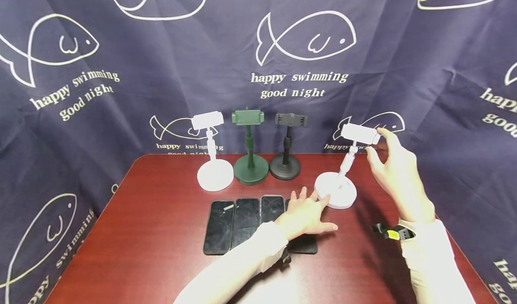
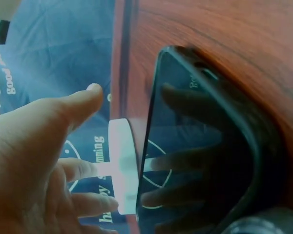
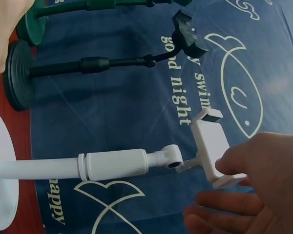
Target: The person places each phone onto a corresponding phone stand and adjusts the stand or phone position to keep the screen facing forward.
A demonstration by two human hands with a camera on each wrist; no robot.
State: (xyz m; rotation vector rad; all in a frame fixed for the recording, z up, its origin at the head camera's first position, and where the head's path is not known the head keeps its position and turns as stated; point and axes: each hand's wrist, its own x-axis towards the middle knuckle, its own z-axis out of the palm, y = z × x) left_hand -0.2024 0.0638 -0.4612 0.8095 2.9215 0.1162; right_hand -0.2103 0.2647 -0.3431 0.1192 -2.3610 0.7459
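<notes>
The right-hand white phone stand (image 1: 335, 189) stands on the table, its stem leaning and its clamp (image 3: 212, 146) at the top. My right hand (image 1: 397, 174) pinches the right end of that clamp, with the thumb across its face in the right wrist view. With fingers spread and straight, my left hand (image 1: 304, 214) is over the rightmost black phone (image 1: 304, 245), its fingertips right at the stand's round base. That phone's glossy screen (image 2: 185, 146) mirrors the fingers in the left wrist view. Three more phones, including a dark one (image 1: 246, 219), lie beside it, partly behind the left arm.
Along the back of the red-brown table (image 1: 133, 232) stand another white phone stand (image 1: 215, 176), a green one (image 1: 251, 169) and a black one (image 1: 285, 167). A dark blue curtain (image 1: 226, 84) with white fish drawings hangs behind the table's rear edge.
</notes>
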